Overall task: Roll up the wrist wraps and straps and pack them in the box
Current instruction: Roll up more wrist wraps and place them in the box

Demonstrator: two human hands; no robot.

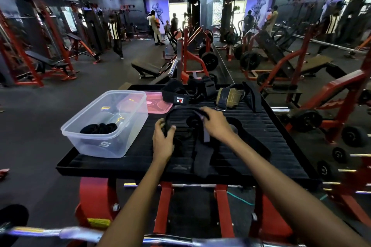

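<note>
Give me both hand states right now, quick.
Left hand: closed on the curved black fabric strap.
Right hand: closed, pinching the same strap near its grey end.

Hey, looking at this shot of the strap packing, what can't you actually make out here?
- Head view: how many rolls sit in the clear box; dark, merged, blurred by its wall.
- Where the strap ends; the left hand and right hand cover it.
- Label on the far wrap; upside down, too small.
- Pink lid; partly behind the box.
</note>
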